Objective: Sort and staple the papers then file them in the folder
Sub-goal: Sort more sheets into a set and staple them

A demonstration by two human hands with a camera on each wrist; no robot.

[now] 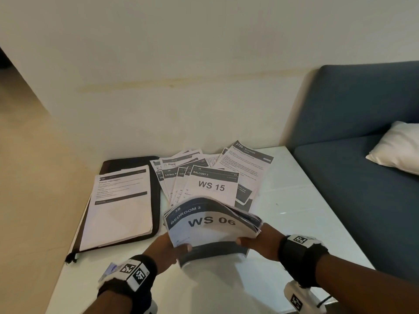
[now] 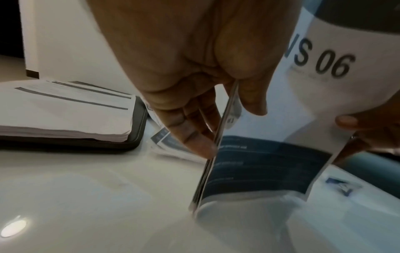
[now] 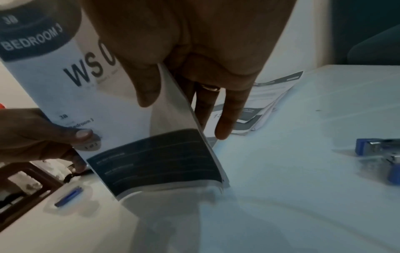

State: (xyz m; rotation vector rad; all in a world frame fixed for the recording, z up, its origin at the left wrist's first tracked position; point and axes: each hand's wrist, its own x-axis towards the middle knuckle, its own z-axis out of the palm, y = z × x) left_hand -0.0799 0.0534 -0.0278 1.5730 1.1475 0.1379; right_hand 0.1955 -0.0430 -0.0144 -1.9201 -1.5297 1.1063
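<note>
At table (image 1: 294,200) centre: both hands, left hand (image 1: 166,248) and right hand (image 1: 260,240), gripping WS 06 stack (image 1: 210,225); loose sheets (image 1: 210,177) fanning at 12 o'clock, folder (image 1: 108,164) at 10 o'clock; sorting ongoing, stapling and filing remaining.

White glossy table (image 1: 301,214): stands against the wall, its right edge just beside the sofa.
Plain cream-coloured wall (image 1: 181,64): runs behind the table; a faint yellowish horizontal stain crosses it.
Dark blue fabric sofa (image 1: 362,177): to the right of the table, backrest against the wall.
White cushion (image 1: 399,147): lies on the sofa seat, at the right edge of the head view.
Beige floor (image 1: 27,177): to the left of the table.
</note>
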